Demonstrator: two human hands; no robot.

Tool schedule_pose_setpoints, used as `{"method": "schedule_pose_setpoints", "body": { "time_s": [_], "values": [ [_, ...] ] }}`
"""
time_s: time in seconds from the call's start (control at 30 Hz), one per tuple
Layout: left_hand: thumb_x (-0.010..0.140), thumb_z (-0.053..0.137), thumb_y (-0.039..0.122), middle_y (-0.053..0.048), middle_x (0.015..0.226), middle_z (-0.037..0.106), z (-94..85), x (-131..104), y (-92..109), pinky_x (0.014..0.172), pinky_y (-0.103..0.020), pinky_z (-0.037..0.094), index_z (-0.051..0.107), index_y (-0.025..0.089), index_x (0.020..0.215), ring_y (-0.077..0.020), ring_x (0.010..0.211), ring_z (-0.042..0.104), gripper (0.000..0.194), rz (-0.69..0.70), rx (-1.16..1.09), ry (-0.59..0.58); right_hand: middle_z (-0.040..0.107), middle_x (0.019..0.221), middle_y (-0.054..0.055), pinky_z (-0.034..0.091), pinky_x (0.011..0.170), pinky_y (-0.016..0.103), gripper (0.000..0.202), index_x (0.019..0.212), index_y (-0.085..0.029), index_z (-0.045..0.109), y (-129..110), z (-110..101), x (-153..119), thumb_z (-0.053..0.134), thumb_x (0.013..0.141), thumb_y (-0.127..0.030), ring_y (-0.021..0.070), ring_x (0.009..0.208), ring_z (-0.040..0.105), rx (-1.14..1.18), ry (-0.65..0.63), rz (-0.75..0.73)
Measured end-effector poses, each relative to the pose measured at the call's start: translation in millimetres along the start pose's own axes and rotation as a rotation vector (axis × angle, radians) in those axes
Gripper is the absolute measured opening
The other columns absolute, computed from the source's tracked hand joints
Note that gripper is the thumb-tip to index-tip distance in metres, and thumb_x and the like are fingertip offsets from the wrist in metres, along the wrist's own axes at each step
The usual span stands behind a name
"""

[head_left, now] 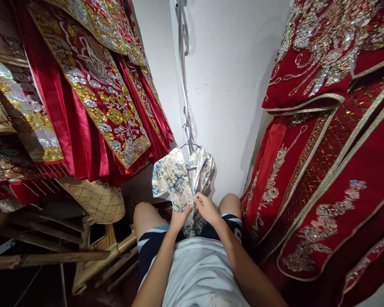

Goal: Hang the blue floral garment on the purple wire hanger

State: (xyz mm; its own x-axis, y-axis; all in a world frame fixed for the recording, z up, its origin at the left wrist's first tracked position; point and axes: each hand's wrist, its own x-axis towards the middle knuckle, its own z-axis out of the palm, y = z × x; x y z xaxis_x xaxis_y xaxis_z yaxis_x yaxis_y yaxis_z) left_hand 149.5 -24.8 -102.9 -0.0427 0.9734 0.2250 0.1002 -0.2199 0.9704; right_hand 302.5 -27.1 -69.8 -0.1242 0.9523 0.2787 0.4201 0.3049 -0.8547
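Note:
A short-sleeved floral garment (174,177), cream with blue and green flowers, hangs in front of me on a thin purple hanger (188,145). Its front is partly parted below the neck, and the lower part falls between my knees. My left hand (182,215) grips the front edge low on the garment, thumb up. Just above and to the right, my right hand (205,207) pinches the opposite front edge with bent fingers. The two hands are close together at the front opening. Whatever fastening lies between the fingertips is too small to make out.
Red costumes with gold and silver sequins (102,85) hang on the left. More beaded red garments (307,170) hang on the right. A white wall (224,85) with a hanging strap (183,64) stands ahead. At lower left are a bamboo chair (92,256) and a dark phone (97,233).

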Motion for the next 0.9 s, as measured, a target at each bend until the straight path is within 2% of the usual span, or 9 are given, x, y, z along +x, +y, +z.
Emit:
{"method": "schedule_pose_setpoints", "body": {
  "time_s": [0.1, 0.23, 0.3, 0.37, 0.47, 0.53, 0.63, 0.73, 0.9],
  "values": [
    [0.070, 0.076, 0.038, -0.014, 0.122, 0.067, -0.6, -1.6, -2.0, 0.116, -0.047, 0.034, 0.057, 0.019, 0.125, -0.0300, 0.129, 0.055, 0.061, -0.005, 0.011, 0.056, 0.055, 0.059, -0.004, 0.034, 0.059, 0.025, 0.024, 0.073, -0.023, 0.052, 1.0, 5.2, -1.4, 0.051, 0.090, -0.040, 0.0150, 0.057, 0.051, 0.260, -0.007, -0.002],
    [0.083, 0.064, 0.044, -0.017, 0.129, 0.058, -13.2, -2.6, 0.1, 0.112, -0.050, 0.036, 0.049, 0.019, 0.128, -0.0326, 0.132, 0.048, 0.053, -0.015, 0.108, 0.445, 0.053, 0.054, -0.004, 0.034, 0.054, 0.025, 0.024, 0.065, -0.021, 0.054, 1.9, 8.3, -0.2, 0.057, 0.084, -0.036, 0.0133, 0.052, 0.046, 0.433, 0.091, 0.065],
    [0.088, 0.058, 0.045, -0.018, 0.138, 0.049, -19.6, -6.3, 3.8, 0.112, -0.049, 0.033, 0.042, 0.020, 0.133, -0.0315, 0.136, 0.042, 0.054, 0.090, 0.191, 0.647, 0.053, 0.053, -0.003, 0.035, 0.054, 0.025, 0.023, 0.063, -0.021, 0.055, -0.2, 9.1, -0.2, 0.062, 0.079, -0.034, 0.0130, 0.052, 0.047, 0.459, 0.103, 0.080],
    [0.088, 0.059, 0.044, -0.017, 0.140, 0.045, -20.2, -12.6, 7.9, 0.112, -0.046, 0.033, 0.040, 0.020, 0.133, -0.0301, 0.136, 0.041, 0.054, 0.263, 0.313, 0.724, 0.055, 0.052, -0.003, 0.036, 0.053, 0.024, 0.021, 0.061, -0.021, 0.056, -4.4, 12.0, -1.0, 0.067, 0.075, -0.033, 0.0128, 0.052, 0.048, 0.505, 0.098, 0.097],
    [0.087, 0.060, 0.039, -0.014, 0.124, 0.056, -8.6, -21.3, 12.3, 0.109, -0.046, 0.034, 0.050, 0.021, 0.120, -0.0296, 0.123, 0.051, 0.039, 0.373, 0.493, 0.478, 0.056, 0.050, -0.003, 0.032, 0.046, 0.023, 0.023, 0.059, -0.021, 0.056, -13.2, 19.7, -3.7, 0.070, 0.070, -0.036, 0.0113, 0.046, 0.046, 0.600, 0.070, 0.143],
    [0.089, 0.054, 0.031, -0.011, 0.109, 0.064, 2.1, -22.0, 14.1, 0.102, -0.043, 0.039, 0.056, 0.021, 0.108, -0.0278, 0.110, 0.058, 0.021, 0.345, 0.554, 0.251, 0.056, 0.049, -0.002, 0.026, 0.042, 0.023, 0.025, 0.058, -0.020, 0.057, -19.2, 23.2, -5.0, 0.071, 0.068, -0.037, 0.0095, 0.041, 0.042, 0.664, 0.040, 0.185],
    [0.092, 0.043, 0.024, -0.008, 0.090, 0.066, 10.8, -16.1, 17.5, 0.091, -0.037, 0.042, 0.057, 0.022, 0.088, -0.0244, 0.093, 0.061, 0.015, 0.303, 0.649, 0.096, 0.055, 0.049, -0.002, 0.021, 0.039, 0.022, 0.025, 0.056, -0.018, 0.056, -27.2, 17.1, -0.6, 0.073, 0.066, -0.034, 0.0067, 0.038, 0.037, 0.755, 0.007, 0.252],
    [0.096, 0.038, 0.025, -0.006, 0.084, 0.066, 6.4, -8.7, 23.1, 0.090, -0.035, 0.041, 0.055, 0.023, 0.082, -0.0223, 0.087, 0.062, 0.022, 0.302, 0.893, -0.059, 0.044, 0.046, -0.006, 0.015, 0.036, 0.020, 0.021, 0.057, -0.018, 0.054, -37.8, -6.3, 21.0, 0.070, 0.069, -0.026, 0.0039, 0.036, 0.027, 0.855, -0.006, 0.323],
    [0.089, 0.045, 0.014, -0.007, 0.090, 0.069, -13.5, 3.3, 31.8, 0.084, -0.035, 0.039, 0.057, 0.021, 0.084, -0.0251, 0.090, 0.063, 0.015, 0.309, 1.112, -0.290, 0.030, 0.046, -0.012, 0.012, 0.033, 0.016, 0.015, 0.065, -0.017, 0.053, -75.4, -56.9, 90.3, 0.063, 0.076, -0.013, 0.0027, 0.036, 0.016, 0.980, -0.011, 0.370]
  ]
}}
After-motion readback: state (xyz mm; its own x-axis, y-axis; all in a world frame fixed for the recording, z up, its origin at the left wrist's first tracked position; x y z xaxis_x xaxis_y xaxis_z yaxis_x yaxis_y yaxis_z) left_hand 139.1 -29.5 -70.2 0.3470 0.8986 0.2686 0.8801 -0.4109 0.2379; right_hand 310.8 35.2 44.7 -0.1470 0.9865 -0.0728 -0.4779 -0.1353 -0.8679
